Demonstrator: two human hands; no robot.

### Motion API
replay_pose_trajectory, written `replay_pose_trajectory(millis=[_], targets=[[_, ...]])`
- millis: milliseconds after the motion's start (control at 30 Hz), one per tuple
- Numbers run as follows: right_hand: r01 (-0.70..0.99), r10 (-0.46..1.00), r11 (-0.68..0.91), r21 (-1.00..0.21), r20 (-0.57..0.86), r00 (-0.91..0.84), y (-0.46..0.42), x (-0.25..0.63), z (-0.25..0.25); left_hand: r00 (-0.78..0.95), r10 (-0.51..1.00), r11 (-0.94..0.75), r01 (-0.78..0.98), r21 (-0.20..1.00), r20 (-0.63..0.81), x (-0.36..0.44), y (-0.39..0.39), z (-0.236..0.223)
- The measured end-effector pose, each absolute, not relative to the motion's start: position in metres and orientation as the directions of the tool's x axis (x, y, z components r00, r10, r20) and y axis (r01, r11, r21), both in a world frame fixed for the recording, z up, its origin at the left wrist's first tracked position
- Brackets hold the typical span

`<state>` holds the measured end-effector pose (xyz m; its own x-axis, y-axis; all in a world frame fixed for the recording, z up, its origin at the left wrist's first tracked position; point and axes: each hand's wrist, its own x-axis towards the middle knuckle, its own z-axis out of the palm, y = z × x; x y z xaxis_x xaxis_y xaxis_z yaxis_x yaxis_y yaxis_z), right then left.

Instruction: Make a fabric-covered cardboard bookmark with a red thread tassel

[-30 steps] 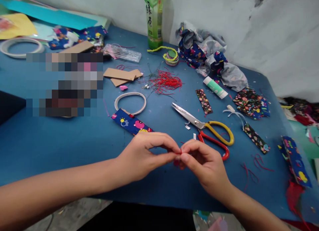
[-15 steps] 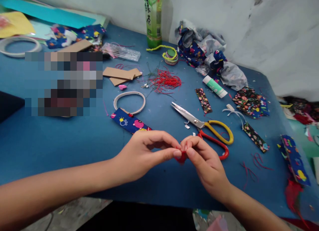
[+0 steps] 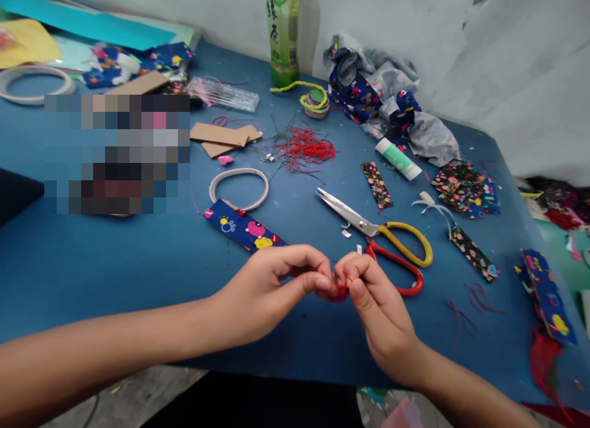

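Between two hands (image 3: 279, 286) (image 3: 385, 317), one red piece (image 3: 342, 291)

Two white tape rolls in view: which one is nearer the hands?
The tape roll just beyond the left hand, partly hidden by a blue patterned strip. The other roll lies far left, near the yellow sheet.

The only view looks out from the person's head, facing forward and down across the bench (image 3: 138, 262). It sits close above the near edge, with the left grip (image 3: 276, 286) and right grip (image 3: 380, 314) low and near the middle. The wall (image 3: 470, 71) fills the top; a strip of floor (image 3: 133, 394) shows at the bottom.
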<state>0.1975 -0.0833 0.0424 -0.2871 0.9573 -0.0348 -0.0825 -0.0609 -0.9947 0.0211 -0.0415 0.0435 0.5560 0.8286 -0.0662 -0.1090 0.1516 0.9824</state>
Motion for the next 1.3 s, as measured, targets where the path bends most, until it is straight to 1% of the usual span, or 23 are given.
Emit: replay_pose_trajectory(millis=[133, 267, 333, 433, 500, 600, 733, 833, 933, 1067, 1133, 1200, 1233, 1300], targets=[[-0.055, 0.97, 0.007, -0.998, 0.02, -0.241, -0.085, 0.196, 0.04, 0.539, 0.839, 0.165, -0.129, 0.978, -0.071, 0.024, -0.042, 0.044], [0.022, 0.98, 0.07, -0.997, 0.065, -0.189, -0.084, 0.195, 0.04, 0.457, 0.887, 0.177, -0.212, 0.961, -0.062, 0.027, -0.039, 0.045], [0.085, 0.98, 0.081, -0.993, 0.064, -0.191, -0.082, 0.194, 0.042, 0.402, 0.914, 0.174, -0.256, 0.951, -0.059, 0.027, -0.039, 0.045], [0.146, 0.973, 0.084, -0.986, 0.049, -0.226, -0.08, 0.19, 0.047, 0.342, 0.938, 0.158, -0.271, 0.95, -0.058, 0.026, -0.039, 0.045], [0.171, 0.974, 0.087, -0.981, 0.048, -0.219, -0.079, 0.188, 0.05, 0.325, 0.946, 0.11, -0.273, 0.956, -0.016, 0.025, -0.039, 0.045], [0.2, 0.984, 0.105, -0.974, 0.073, -0.162, -0.075, 0.185, 0.051, 0.308, 0.946, -0.006, -0.287, 0.958, 0.098, 0.023, -0.037, 0.046], [0.164, 0.99, 0.102, -0.981, 0.084, -0.115, -0.068, 0.182, 0.048, 0.301, 0.934, -0.114, -0.256, 0.96, 0.191, 0.021, -0.032, 0.043], [0.121, 0.984, 0.069, -0.99, 0.047, -0.172, -0.064, 0.183, 0.043, 0.306, 0.932, -0.156, -0.148, 0.977, 0.195, 0.02, -0.029, 0.037], [0.148, 0.972, 0.065, -0.987, 0.029, -0.233, -0.063, 0.188, 0.041, 0.334, 0.918, -0.213, -0.037, 0.976, 0.213, 0.018, -0.025, 0.033], [0.188, 0.948, 0.082, -0.979, 0.019, -0.318, -0.061, 0.194, 0.043, 0.417, 0.822, -0.427, -0.002, 0.904, 0.388, 0.015, -0.02, 0.033], [0.204, 0.936, 0.091, -0.975, 0.014, -0.351, -0.06, 0.196, 0.045, 0.455, 0.777, -0.485, -0.01, 0.875, 0.436, 0.014, -0.019, 0.035], [0.225, 0.934, 0.102, -0.969, 0.016, -0.357, -0.06, 0.198, 0.046, 0.469, 0.777, -0.474, -0.003, 0.881, 0.42, 0.014, -0.018, 0.037], [0.237, 0.936, 0.109, -0.965, 0.02, -0.351, -0.06, 0.198, 0.047, 0.47, 0.792, -0.442, 0.005, 0.897, 0.388, 0.014, -0.019, 0.038], [0.263, 0.941, 0.128, -0.956, 0.034, -0.337, -0.059, 0.2, 0.047, 0.476, 0.837, -0.317, 0.018, 0.948, 0.271, 0.015, -0.02, 0.04]])
